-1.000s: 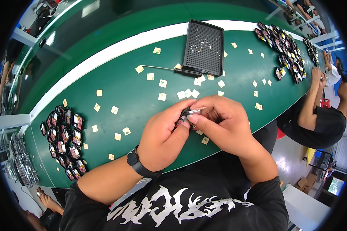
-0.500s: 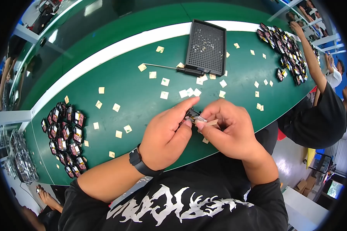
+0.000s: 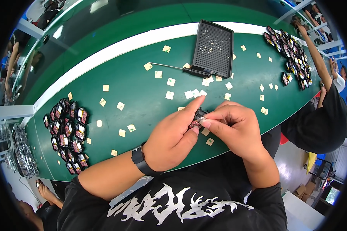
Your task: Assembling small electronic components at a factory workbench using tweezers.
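My left hand (image 3: 172,135) is wrapped around a small black electronic module (image 3: 200,114), a dark housing with a patch of reddish circuit board showing near the thumb tip. Against the module's right side, the thumb and forefinger of my right hand (image 3: 235,122) are pinched together. Fingers cover much of the part, and whatever the pinch holds is too small to make out. Just below the right fingertips, a small cream paper square (image 3: 209,141) lies on the green table (image 3: 142,104).
Similar black modules are clustered at the left (image 3: 67,134) and far right (image 3: 293,57). A black perforated tray (image 3: 214,48) holding tiny bits stands at the back, a screwdriver (image 3: 194,72) before it. Paper squares (image 3: 170,81) are scattered about. A co-worker's arm (image 3: 316,57) reaches over at right.
The pale strip that stuck out from my right fingers no longer shows. The right fingertips have moved in on the module, and the whole view has shifted slightly.
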A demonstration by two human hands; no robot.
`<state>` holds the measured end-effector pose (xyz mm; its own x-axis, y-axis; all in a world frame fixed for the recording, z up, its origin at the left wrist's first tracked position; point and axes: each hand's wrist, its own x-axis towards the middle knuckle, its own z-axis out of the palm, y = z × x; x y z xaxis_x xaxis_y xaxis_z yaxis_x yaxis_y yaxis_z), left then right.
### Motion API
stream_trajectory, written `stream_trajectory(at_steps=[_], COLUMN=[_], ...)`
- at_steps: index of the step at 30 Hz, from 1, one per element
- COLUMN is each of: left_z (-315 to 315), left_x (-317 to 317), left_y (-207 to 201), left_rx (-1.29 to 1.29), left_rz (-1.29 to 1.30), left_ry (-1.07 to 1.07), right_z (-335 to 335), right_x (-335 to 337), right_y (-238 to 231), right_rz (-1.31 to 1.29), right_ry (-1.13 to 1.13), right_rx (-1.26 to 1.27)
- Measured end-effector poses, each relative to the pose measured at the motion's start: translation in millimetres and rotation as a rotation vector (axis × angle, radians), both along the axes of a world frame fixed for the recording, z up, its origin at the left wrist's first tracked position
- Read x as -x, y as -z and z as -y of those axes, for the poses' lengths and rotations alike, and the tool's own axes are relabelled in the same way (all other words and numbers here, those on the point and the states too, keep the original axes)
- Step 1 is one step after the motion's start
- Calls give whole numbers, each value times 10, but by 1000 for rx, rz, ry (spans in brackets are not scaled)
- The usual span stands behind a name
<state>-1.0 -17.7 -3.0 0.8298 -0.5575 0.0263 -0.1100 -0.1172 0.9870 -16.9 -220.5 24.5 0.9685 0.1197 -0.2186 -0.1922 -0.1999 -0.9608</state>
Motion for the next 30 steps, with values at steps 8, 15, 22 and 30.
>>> stream_trajectory(at_steps=[8, 15, 22, 30], left_z=[-2, 29, 69, 57], left_x=[1, -1, -24, -22], left_y=[7, -26, -94, -75], left_rx=[-36, -98, 132, 174], left_rz=[-11, -190, -415, -370], left_ry=[103, 19, -35, -84], right_z=[54, 60, 619, 1914], right_x=[-91, -139, -128, -210], right_y=[105, 229, -3, 159], right_rz=[-170, -170, -75, 504], right_ry=[63, -52, 38, 620], right_rx=[-177, -174, -192, 919])
